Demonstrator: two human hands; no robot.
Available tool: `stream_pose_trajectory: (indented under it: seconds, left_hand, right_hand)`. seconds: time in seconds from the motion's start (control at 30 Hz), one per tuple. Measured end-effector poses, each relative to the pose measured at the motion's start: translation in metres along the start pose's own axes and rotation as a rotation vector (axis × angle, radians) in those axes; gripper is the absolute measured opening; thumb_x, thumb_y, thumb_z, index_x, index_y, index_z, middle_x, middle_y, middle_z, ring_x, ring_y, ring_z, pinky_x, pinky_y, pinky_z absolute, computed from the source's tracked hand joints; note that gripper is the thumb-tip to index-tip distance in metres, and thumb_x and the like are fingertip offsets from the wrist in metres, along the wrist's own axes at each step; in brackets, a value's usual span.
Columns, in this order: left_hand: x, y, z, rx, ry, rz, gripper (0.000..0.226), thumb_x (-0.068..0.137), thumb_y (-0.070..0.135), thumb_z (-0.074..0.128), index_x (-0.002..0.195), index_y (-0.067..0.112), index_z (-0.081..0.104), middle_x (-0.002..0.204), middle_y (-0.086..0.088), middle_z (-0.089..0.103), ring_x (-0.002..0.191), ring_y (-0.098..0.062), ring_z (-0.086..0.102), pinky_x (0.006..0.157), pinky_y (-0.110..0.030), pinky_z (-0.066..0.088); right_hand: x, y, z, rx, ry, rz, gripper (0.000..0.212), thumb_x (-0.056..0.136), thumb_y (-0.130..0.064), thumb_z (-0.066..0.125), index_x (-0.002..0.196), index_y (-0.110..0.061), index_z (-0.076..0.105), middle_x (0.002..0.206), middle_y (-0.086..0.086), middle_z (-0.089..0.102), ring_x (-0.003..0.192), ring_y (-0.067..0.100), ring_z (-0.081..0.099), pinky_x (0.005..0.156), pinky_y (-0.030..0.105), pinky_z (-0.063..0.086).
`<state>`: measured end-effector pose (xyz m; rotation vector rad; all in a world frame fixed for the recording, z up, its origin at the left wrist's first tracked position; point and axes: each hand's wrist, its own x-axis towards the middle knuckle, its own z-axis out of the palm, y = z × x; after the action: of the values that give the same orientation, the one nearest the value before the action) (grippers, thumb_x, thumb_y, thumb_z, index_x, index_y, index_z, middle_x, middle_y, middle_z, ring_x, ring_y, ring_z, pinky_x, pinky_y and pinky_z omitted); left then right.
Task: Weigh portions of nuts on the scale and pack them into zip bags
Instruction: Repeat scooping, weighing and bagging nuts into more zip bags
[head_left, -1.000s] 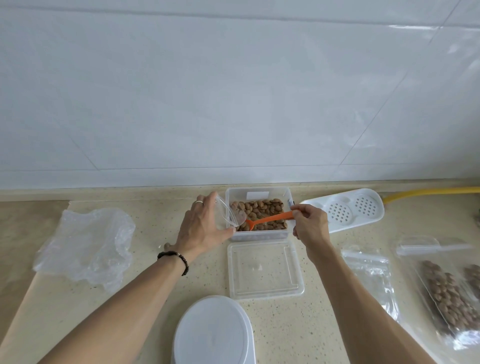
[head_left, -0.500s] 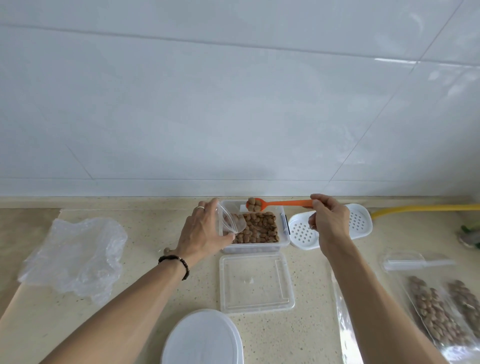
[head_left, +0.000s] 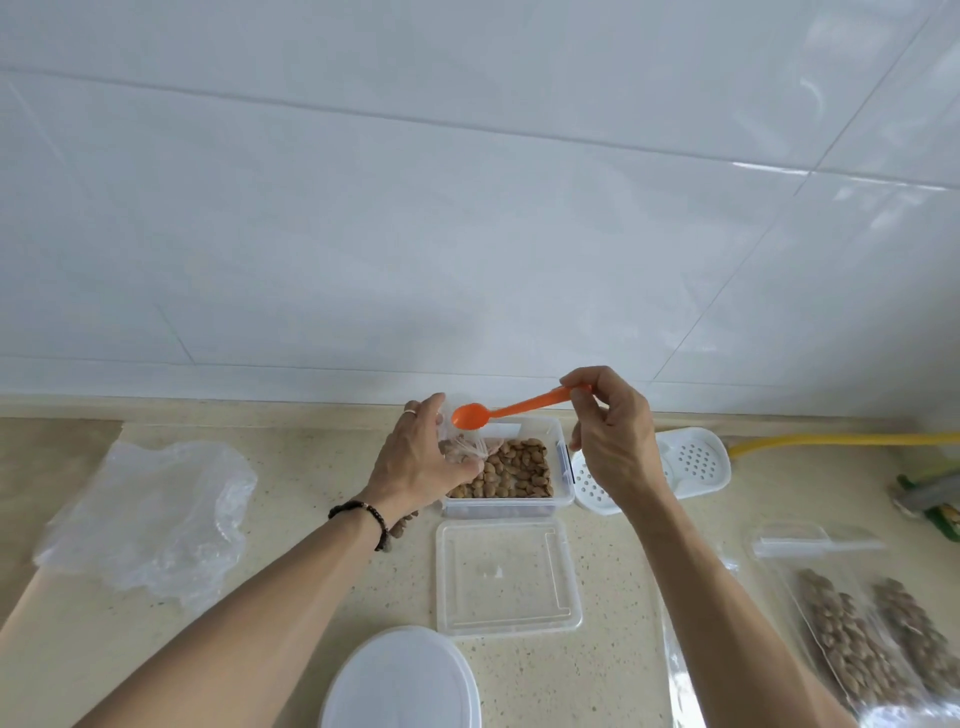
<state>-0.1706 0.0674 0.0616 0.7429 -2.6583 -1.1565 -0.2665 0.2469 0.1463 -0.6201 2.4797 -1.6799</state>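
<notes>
Speckled beige counter (head_left: 291, 613) against a white tiled wall (head_left: 467, 182). Entries run near to far.

Nearest, at 6 o'clock: white oval lid (head_left: 400, 680), cut by the frame edge. At 4 o'clock: filled zip bags (head_left: 852, 629) of nuts, lying flat. Just beyond the oval lid: clear square lid (head_left: 506, 579), flat on the counter. At 9 o'clock: crumpled clear plastic sheet (head_left: 145, 514).

Centre: clear container (head_left: 558, 486) holding nuts (head_left: 511, 467), touching the far edge of the square lid. White perforated tray (head_left: 691, 462) just beside it at 3 o'clock. Yellow hose (head_left: 841, 441) runs along the wall at 2 o'clock.

Left hand (head_left: 421, 462), ring and dark bead bracelet, fingers curled round a small clear bag (head_left: 462, 447) at the container's 9 o'clock edge; a few nuts visible inside the bag. Right hand (head_left: 613, 441) pinches the handle end of an orange spoon (head_left: 498, 413) between thumb and fingertips, other fingers curled. Spoon is raised above the container, bowl toward 9 o'clock, right over the bag mouth; bowl looks empty.

Scale: not identifiable with certainty.
</notes>
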Motion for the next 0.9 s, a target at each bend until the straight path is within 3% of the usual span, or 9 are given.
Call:
stream_pose_trajectory:
  seconds: [0.2,0.33,0.5,0.57,0.7,0.9]
  left_hand:
    - [-0.018,0.008,-0.013,-0.007,0.015,0.052,0.096,0.070,0.044,0.078,0.147,0.019,0.027,0.126,0.001,0.043,0.113,-0.016,0.049,0.092,-0.034,0.049]
    - [-0.042,0.020,-0.018,-0.007,0.002,0.116,0.096,0.071,0.045,0.077,0.148,0.018,0.027,0.124,0.003,0.042,0.115,-0.015,0.048,0.093,-0.030,0.047]
    - [-0.084,0.043,-0.011,0.022,-0.036,0.229,0.082,0.068,0.049,0.077,0.135,0.022,0.037,0.107,0.005,0.042,0.097,-0.015,0.047,0.081,-0.030,0.045]
    - [-0.101,0.052,-0.005,0.037,-0.046,0.276,0.082,0.069,0.049,0.077,0.136,0.022,0.037,0.105,0.005,0.042,0.099,-0.018,0.048,0.083,-0.032,0.046]
    - [-0.134,0.069,0.009,0.058,-0.063,0.329,0.090,0.069,0.048,0.078,0.143,0.020,0.033,0.112,0.003,0.049,0.108,-0.020,0.049,0.092,-0.034,0.044]
    - [-0.200,0.081,0.026,0.134,-0.108,0.401,0.086,0.070,0.048,0.077,0.139,0.019,0.035,0.117,-0.001,0.047,0.108,-0.019,0.051,0.088,-0.033,0.046]
  right_hand:
    - [-0.019,-0.013,-0.007,0.093,0.163,0.111,0.017,0.096,-0.005,0.053,0.096,-0.013,0.068,0.068,-0.002,0.065,0.049,0.004,0.055,0.049,0.017,0.044]
    - [-0.043,-0.014,-0.023,0.293,0.363,0.311,0.014,0.092,-0.005,0.058,0.093,-0.013,0.070,0.071,-0.001,0.069,0.057,0.009,0.057,0.051,0.019,0.049]
    - [-0.093,-0.004,-0.052,0.540,0.466,0.450,0.015,0.093,0.000,0.058,0.083,-0.009,0.065,0.070,0.004,0.064,0.055,0.011,0.053,0.056,0.023,0.048]
    - [-0.116,0.003,-0.065,0.610,0.511,0.511,0.013,0.092,0.002,0.058,0.085,-0.006,0.064,0.071,0.007,0.063,0.053,0.011,0.052,0.057,0.024,0.049]
    - [-0.166,0.021,-0.085,0.688,0.563,0.591,0.010,0.092,0.004,0.057,0.086,-0.002,0.062,0.073,0.014,0.065,0.054,0.014,0.054,0.055,0.022,0.051]
    - [-0.250,0.065,-0.091,0.773,0.540,0.713,0.010,0.091,0.005,0.058,0.086,-0.004,0.060,0.076,0.016,0.066,0.047,0.011,0.058,0.048,0.019,0.051]
